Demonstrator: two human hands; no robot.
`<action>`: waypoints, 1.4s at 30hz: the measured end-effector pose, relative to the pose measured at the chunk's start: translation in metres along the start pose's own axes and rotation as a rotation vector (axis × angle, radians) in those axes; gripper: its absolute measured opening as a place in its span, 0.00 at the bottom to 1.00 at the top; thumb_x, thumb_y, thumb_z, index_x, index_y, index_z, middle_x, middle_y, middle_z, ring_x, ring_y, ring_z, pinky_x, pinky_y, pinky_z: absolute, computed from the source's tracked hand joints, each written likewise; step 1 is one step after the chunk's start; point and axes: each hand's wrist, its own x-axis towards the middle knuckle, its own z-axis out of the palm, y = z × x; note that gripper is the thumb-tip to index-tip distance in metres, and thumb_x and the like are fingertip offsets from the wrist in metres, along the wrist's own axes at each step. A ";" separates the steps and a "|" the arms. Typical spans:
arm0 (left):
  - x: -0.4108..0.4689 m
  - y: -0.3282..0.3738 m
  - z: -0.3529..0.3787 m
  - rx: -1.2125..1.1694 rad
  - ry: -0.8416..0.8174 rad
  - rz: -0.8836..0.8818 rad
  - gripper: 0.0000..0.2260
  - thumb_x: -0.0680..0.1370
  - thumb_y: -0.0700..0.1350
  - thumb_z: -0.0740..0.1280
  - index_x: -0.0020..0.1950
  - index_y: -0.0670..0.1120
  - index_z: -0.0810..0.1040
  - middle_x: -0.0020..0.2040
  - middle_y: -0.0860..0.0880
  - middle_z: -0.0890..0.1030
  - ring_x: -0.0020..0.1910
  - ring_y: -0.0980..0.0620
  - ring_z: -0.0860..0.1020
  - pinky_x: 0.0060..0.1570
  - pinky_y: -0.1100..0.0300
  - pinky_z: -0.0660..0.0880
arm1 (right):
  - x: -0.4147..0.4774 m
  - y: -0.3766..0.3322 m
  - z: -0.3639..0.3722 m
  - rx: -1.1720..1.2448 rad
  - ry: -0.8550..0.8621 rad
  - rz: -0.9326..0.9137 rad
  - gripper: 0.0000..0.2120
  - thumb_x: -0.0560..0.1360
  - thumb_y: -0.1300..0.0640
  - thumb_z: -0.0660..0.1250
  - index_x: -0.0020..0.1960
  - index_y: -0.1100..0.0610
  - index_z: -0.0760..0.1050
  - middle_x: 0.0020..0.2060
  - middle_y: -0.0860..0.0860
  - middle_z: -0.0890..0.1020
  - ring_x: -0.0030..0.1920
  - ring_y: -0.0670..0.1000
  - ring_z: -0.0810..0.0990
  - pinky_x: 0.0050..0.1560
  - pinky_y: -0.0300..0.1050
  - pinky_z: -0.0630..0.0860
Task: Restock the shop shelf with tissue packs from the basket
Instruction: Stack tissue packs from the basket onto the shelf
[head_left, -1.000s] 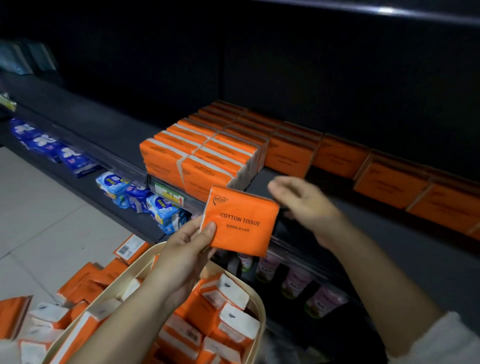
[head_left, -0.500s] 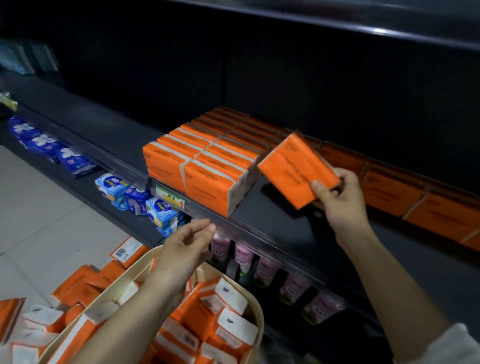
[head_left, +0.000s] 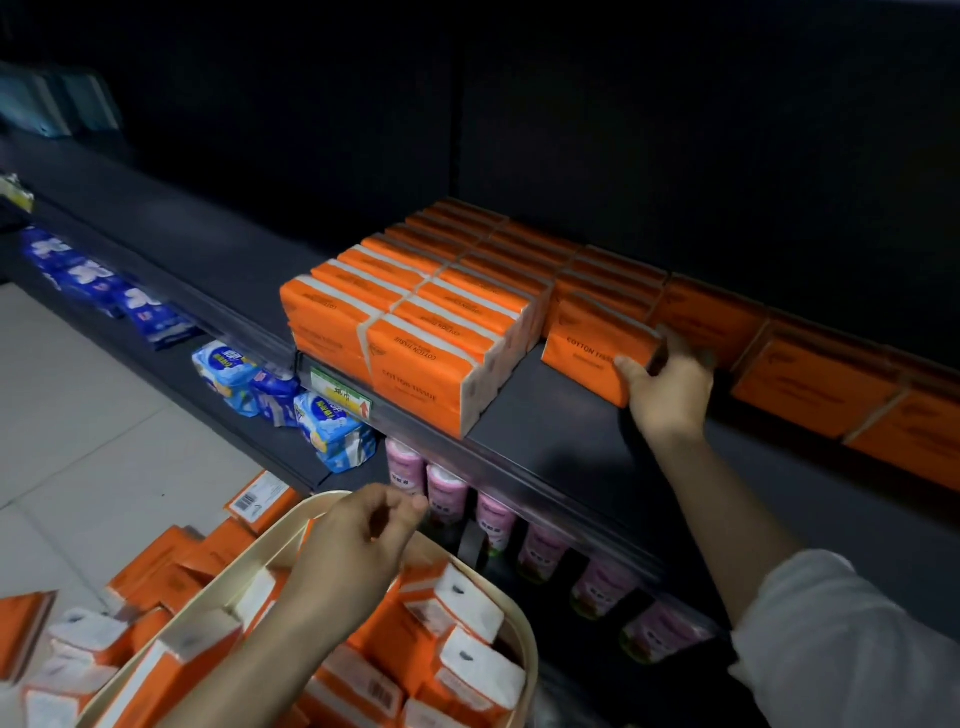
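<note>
The left hand (head_left: 358, 545) hangs over the cream basket (head_left: 522, 644), fingers loosely curled, grasping nothing; orange tissue packs (head_left: 457, 618) lie beneath it in the basket, and more lie scattered on the floor to its left. Above it and to the right, a block of packs (head_left: 415, 332) stands at the shelf (head_left: 561, 441) edge. Further right, the right hand (head_left: 670, 384) grips one upright pack (head_left: 592, 348) at its right end, on the shelf against the row behind.

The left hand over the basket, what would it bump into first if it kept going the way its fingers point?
Probably the pink bottles under the shelf edge. The left hand, empty, hovers above the basket, fingers aimed forward and right at them. Depth is hard to judge.
</note>
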 end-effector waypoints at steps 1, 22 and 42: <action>0.001 -0.003 -0.001 0.028 -0.002 0.011 0.09 0.77 0.53 0.64 0.42 0.51 0.79 0.33 0.52 0.80 0.35 0.63 0.76 0.35 0.71 0.70 | 0.002 0.000 0.004 0.005 0.009 -0.007 0.28 0.73 0.54 0.70 0.70 0.56 0.67 0.64 0.61 0.70 0.65 0.61 0.69 0.66 0.48 0.66; -0.023 -0.052 -0.051 0.474 0.064 0.157 0.12 0.75 0.55 0.66 0.53 0.50 0.79 0.49 0.49 0.80 0.49 0.48 0.78 0.50 0.53 0.74 | -0.053 -0.045 -0.007 0.076 0.025 -0.166 0.25 0.74 0.56 0.68 0.68 0.62 0.66 0.62 0.58 0.68 0.53 0.49 0.73 0.57 0.33 0.66; -0.090 -0.093 -0.159 0.563 0.123 -0.063 0.14 0.77 0.58 0.63 0.58 0.53 0.77 0.54 0.53 0.79 0.52 0.52 0.77 0.49 0.53 0.76 | -0.270 -0.060 0.119 -0.352 -1.142 -0.394 0.31 0.75 0.47 0.66 0.71 0.61 0.64 0.68 0.59 0.70 0.68 0.55 0.69 0.62 0.38 0.62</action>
